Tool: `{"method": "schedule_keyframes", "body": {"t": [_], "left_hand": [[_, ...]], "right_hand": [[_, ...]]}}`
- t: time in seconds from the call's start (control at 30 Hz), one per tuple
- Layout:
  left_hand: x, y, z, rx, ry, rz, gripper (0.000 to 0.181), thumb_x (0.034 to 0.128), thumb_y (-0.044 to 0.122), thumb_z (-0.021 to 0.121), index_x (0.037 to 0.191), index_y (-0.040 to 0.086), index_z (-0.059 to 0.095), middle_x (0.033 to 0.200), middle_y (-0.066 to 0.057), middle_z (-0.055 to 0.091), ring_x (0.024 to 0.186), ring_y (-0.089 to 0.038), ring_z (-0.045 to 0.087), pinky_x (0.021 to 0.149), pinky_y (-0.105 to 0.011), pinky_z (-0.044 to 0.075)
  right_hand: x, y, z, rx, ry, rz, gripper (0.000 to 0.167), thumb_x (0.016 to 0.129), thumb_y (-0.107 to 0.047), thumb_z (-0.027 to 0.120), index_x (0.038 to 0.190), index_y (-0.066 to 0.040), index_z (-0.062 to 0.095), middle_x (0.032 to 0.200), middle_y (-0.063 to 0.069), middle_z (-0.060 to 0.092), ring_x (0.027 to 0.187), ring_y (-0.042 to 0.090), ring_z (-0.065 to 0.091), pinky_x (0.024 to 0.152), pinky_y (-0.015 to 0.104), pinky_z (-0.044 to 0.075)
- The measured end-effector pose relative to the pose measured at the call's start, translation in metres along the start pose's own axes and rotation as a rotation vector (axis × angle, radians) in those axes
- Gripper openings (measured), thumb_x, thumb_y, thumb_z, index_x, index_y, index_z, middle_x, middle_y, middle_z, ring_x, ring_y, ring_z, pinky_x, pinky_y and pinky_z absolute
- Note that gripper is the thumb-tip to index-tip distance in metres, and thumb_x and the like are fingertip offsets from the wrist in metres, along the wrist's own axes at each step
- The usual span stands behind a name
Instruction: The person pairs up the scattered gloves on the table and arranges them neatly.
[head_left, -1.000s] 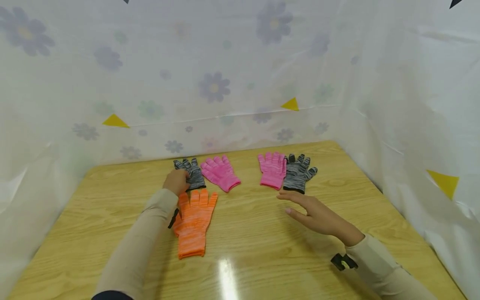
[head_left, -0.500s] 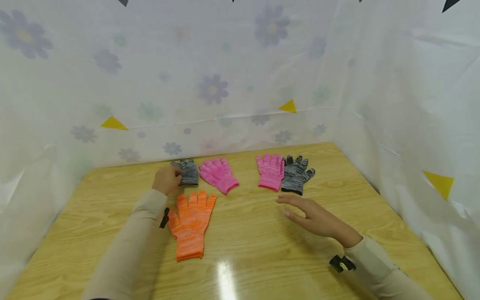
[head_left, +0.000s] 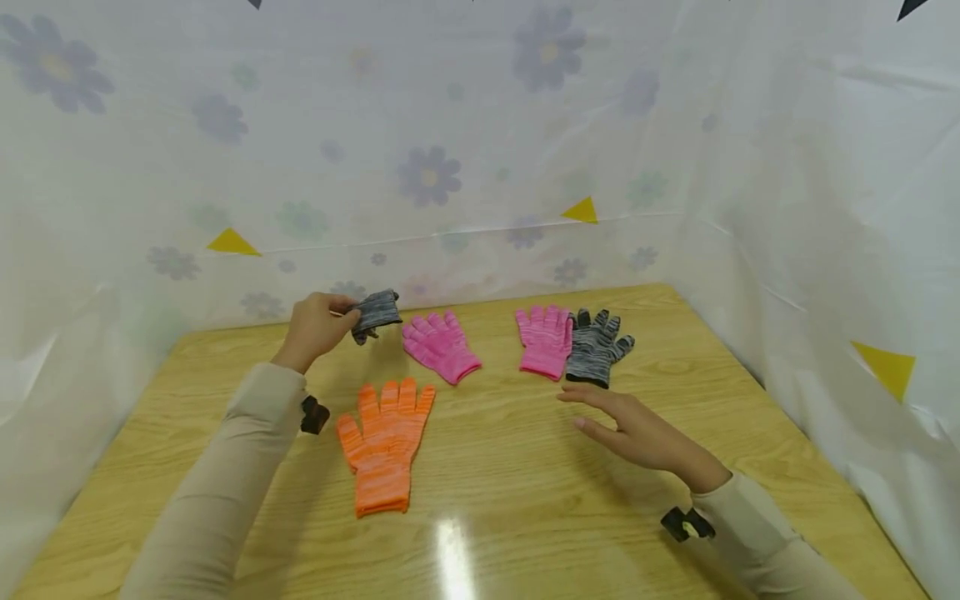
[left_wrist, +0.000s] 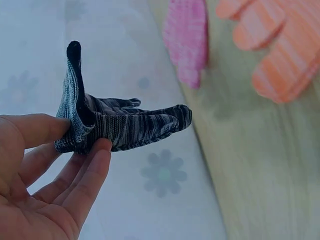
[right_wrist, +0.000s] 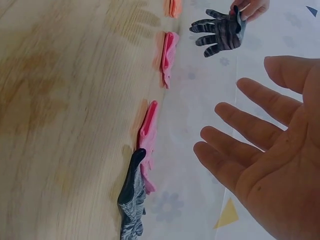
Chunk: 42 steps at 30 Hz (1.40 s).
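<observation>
My left hand (head_left: 317,327) pinches a black-and-grey knit glove (head_left: 377,308) between thumb and fingers, holding it above the table at the back left. In the left wrist view the glove (left_wrist: 135,127) is gripped at its folded part, its fingers hanging away from my hand. My right hand (head_left: 637,427) hovers over the table with fingers extended and nothing in it. Nearest to it lies the second black-and-grey glove (head_left: 592,354), overlapped by a pink glove (head_left: 543,340). Another pink glove (head_left: 442,346) lies left of these. An orange glove (head_left: 386,454) lies flat, nearer to me.
The wooden table (head_left: 510,483) runs back to a white flower-patterned sheet (head_left: 480,108). Similar white sheeting (head_left: 825,208) hangs along the right side. Yellow triangles (head_left: 234,242) mark the sheet.
My left hand has taken hold of the left black-and-grey glove and raised it off the table, moving up and slightly left. My right hand has stayed put.
</observation>
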<state>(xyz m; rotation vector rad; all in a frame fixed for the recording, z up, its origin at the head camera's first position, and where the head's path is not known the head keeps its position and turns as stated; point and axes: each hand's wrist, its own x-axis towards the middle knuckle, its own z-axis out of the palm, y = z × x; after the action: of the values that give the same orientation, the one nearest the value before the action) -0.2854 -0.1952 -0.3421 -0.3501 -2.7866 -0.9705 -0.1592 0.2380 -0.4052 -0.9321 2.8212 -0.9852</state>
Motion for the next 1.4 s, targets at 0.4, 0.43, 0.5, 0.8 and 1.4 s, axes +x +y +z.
{"method": "schedule_keyframes", "body": {"t": [0.4,0.43,0.5,0.8,1.4], "left_hand": [[-0.012,0.053,0.014,-0.006,-0.085,0.162,0.027,0.0946,0.016,0.059,0.116,0.001,0.068,0.112,-0.020,0.067,0.097,-0.034,0.066,0.080,-0.047,0.056],[-0.015,0.057,0.019,-0.002,-0.085,0.195,0.026,0.0942,0.015,0.060,0.114,0.001,0.069,0.110,-0.019,0.068,0.095,-0.032,0.067,0.080,-0.046,0.056],[-0.021,0.064,0.030,0.032,-0.080,0.274,0.023,0.0931,0.014,0.061,0.110,0.002,0.070,0.104,-0.016,0.069,0.090,-0.028,0.067,0.078,-0.042,0.057],[-0.059,0.080,0.089,0.148,-0.199,0.534,0.009,0.0874,0.005,0.066,0.088,0.006,0.075,0.079,-0.001,0.070,0.067,-0.007,0.058,0.061,-0.022,0.051],[-0.111,0.067,0.137,0.432,-0.329,0.624,0.012,0.0876,0.014,0.066,0.093,0.009,0.075,0.102,-0.004,0.069,0.090,-0.021,0.059,0.079,-0.033,0.053]], "right_hand": [[0.000,-0.001,-0.001,-0.002,-0.006,-0.003,0.040,0.100,-0.028,0.050,0.138,-0.016,0.051,0.145,0.005,0.045,0.133,0.027,0.042,0.102,0.052,0.041],[0.000,-0.001,0.000,-0.001,-0.006,-0.005,0.040,0.100,-0.028,0.050,0.138,-0.016,0.051,0.145,0.005,0.045,0.133,0.027,0.042,0.102,0.052,0.041],[-0.001,-0.001,0.001,-0.001,-0.005,-0.005,0.040,0.100,-0.028,0.050,0.138,-0.016,0.051,0.145,0.005,0.045,0.134,0.027,0.042,0.102,0.052,0.041],[-0.001,-0.002,0.001,0.000,-0.010,-0.003,0.041,0.100,-0.029,0.050,0.140,-0.017,0.049,0.145,0.004,0.045,0.135,0.026,0.041,0.104,0.053,0.040],[0.000,-0.001,0.004,0.023,-0.079,0.016,0.042,0.101,-0.027,0.048,0.141,-0.015,0.047,0.148,0.008,0.042,0.135,0.029,0.039,0.104,0.055,0.039]]}}
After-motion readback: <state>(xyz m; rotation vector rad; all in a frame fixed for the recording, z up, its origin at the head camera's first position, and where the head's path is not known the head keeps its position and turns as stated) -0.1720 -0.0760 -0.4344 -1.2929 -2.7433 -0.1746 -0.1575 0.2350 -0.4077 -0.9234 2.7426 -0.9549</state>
